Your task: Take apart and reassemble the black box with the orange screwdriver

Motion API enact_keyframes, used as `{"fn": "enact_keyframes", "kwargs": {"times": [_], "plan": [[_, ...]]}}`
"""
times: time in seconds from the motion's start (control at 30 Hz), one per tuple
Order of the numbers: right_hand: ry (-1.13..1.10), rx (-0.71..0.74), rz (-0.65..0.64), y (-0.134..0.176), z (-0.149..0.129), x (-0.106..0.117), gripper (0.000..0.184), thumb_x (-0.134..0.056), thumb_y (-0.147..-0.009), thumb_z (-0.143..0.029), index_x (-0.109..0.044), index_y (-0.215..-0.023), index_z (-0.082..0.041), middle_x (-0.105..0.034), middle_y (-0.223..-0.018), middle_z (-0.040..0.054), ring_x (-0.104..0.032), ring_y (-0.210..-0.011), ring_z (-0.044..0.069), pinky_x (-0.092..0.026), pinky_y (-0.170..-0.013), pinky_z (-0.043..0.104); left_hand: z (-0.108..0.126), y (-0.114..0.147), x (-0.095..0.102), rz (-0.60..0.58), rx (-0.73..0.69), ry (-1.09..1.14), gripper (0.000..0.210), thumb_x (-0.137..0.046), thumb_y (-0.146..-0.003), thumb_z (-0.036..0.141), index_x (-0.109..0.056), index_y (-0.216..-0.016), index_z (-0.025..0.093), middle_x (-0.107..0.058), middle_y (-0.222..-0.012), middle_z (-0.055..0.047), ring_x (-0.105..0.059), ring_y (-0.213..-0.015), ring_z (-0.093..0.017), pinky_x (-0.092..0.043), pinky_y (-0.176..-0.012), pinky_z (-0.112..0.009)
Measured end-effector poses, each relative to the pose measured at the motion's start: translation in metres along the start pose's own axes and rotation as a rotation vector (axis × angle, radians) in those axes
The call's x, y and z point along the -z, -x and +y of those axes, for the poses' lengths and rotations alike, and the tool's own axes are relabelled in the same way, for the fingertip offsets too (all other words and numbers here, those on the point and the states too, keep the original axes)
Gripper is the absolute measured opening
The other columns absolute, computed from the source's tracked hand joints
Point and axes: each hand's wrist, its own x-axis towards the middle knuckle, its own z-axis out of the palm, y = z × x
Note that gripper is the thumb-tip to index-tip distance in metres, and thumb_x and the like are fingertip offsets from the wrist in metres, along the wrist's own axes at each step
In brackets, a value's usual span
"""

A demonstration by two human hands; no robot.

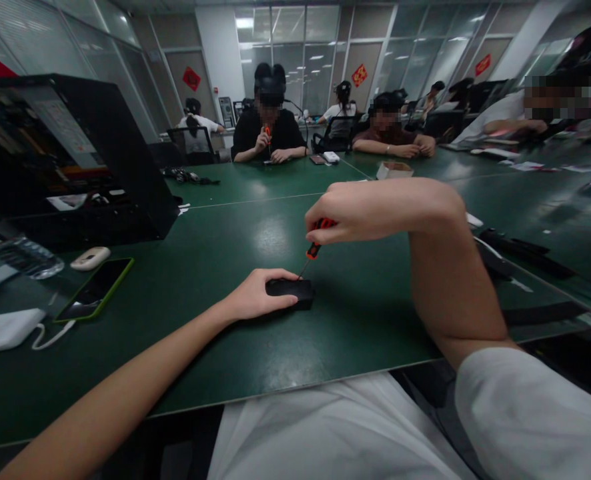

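Box (304,294): black, lying on the desk (235,233); it looks whole, with no part lifted off.
Left hand (258,294): grip pinching the box, thumb along its near side, fingers along its far side.
Right hand (358,212): above and right of the box, grip closed around the driver (313,251).
Driver: tilted, tip at the far top edge of the box. Work there seems under way rather than finished; how much is done is too small to tell.
Desk: glossy green. Left of the box lie a phone (95,290), a power bank (5,331) and a bottle (34,259).
Case (113,137): black, open-sided, beyond the box to the left.
Carton (394,172): small, beyond the box to the right.
Co-worker (243,137): in black, across from the box, holding a second driver (267,136).
Room: far beyond the box, glass walls (285,41) and red signs (359,75).
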Motion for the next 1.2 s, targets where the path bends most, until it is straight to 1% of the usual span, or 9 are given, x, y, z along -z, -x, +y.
{"fn": "enact_keyframes", "kwargs": {"times": [0.37,0.43,0.57,0.63,0.73,0.83,0.9,1.03,1.2], "plan": [[-0.01,0.006,-0.013,-0.001,0.001,-0.002,0.034,-0.051,-0.097,-0.042,-0.077,-0.097,-0.02,-0.074,-0.085,0.0038,-0.061,-0.069,0.015,-0.036,-0.064,0.027,0.001,0.0,0.001,-0.016,-0.001,-0.026,0.046,-0.074,-0.084,0.041,-0.072,-0.122,0.016,-0.077,-0.113,-0.007,-0.071,-0.099,-0.026,-0.053,-0.092,-0.036],[-0.041,0.045,0.005,-0.003,0.0,-0.002,0.033,-0.052,-0.097,-0.041,-0.076,-0.1,-0.02,-0.074,-0.088,0.004,-0.061,-0.072,0.015,-0.037,-0.066,0.027,0.001,-0.001,0.001,-0.012,-0.005,-0.033,0.046,-0.075,-0.083,0.04,-0.072,-0.122,0.016,-0.076,-0.114,-0.008,-0.071,-0.101,-0.026,-0.053,-0.093,-0.036],[-0.074,0.207,0.027,-0.007,-0.001,-0.002,0.023,-0.056,-0.092,-0.023,-0.073,-0.105,-0.019,-0.073,-0.096,0.0049,-0.061,-0.081,0.016,-0.039,-0.071,0.027,0.001,0.0,0.002,-0.014,-0.019,-0.04,0.045,-0.074,-0.084,0.041,-0.072,-0.122,0.016,-0.076,-0.116,-0.008,-0.071,-0.103,-0.027,-0.053,-0.094,-0.036],[-0.091,0.265,0.031,-0.009,-0.002,-0.002,0.022,-0.059,-0.089,-0.021,-0.072,-0.106,-0.018,-0.072,-0.097,0.0052,-0.061,-0.083,0.016,-0.04,-0.072,0.027,0.001,0.0,0.002,-0.018,-0.025,-0.042,0.045,-0.074,-0.085,0.04,-0.072,-0.122,0.015,-0.076,-0.117,-0.008,-0.071,-0.104,-0.027,-0.053,-0.094,-0.036],[-0.125,0.24,0.042,-0.009,-0.005,-0.002,0.021,-0.057,-0.093,-0.026,-0.072,-0.105,-0.017,-0.071,-0.096,0.0051,-0.061,-0.081,0.016,-0.04,-0.071,0.026,0.001,0.0,0.002,-0.022,-0.025,-0.045,0.046,-0.073,-0.085,0.039,-0.071,-0.123,0.015,-0.076,-0.116,-0.008,-0.071,-0.102,-0.026,-0.053,-0.094,-0.036],[-0.135,0.244,0.051,-0.007,-0.006,-0.002,0.023,-0.052,-0.094,-0.02,-0.072,-0.105,-0.018,-0.071,-0.099,0.0056,-0.061,-0.085,0.016,-0.04,-0.073,0.026,0.001,0.0,0.002,-0.018,-0.031,-0.054,0.046,-0.073,-0.085,0.04,-0.071,-0.124,0.014,-0.076,-0.116,-0.008,-0.071,-0.103,-0.026,-0.052,-0.094,-0.036],[-0.124,0.273,0.067,-0.006,-0.007,-0.001,0.022,-0.056,-0.091,-0.019,-0.071,-0.107,-0.018,-0.071,-0.105,0.0064,-0.061,-0.09,0.017,-0.04,-0.075,0.027,0.001,0.0,0.001,-0.015,-0.038,-0.059,0.046,-0.073,-0.085,0.04,-0.071,-0.123,0.014,-0.076,-0.117,-0.008,-0.07,-0.105,-0.027,-0.052,-0.096,-0.035],[-0.131,0.219,0.058,-0.003,-0.009,0.0,0.022,-0.056,-0.095,-0.028,-0.072,-0.105,-0.017,-0.071,-0.099,0.0061,-0.06,-0.082,0.016,-0.039,-0.071,0.027,0.0,0.0,0.001,-0.024,-0.044,-0.062,0.046,-0.073,-0.086,0.04,-0.07,-0.124,0.015,-0.075,-0.118,-0.008,-0.07,-0.106,-0.026,-0.052,-0.095,-0.035],[-0.098,0.289,0.085,-0.003,-0.011,-0.001,0.019,-0.058,-0.092,-0.019,-0.073,-0.103,-0.017,-0.071,-0.102,0.0067,-0.061,-0.088,0.017,-0.04,-0.075,0.027,-0.007,0.0,0.009,-0.095,-0.075,-0.059,0.056,-0.076,-0.083,0.04,-0.066,-0.132,0.015,-0.071,-0.129,-0.011,-0.068,-0.115,-0.028,-0.05,-0.102,-0.037]]}}
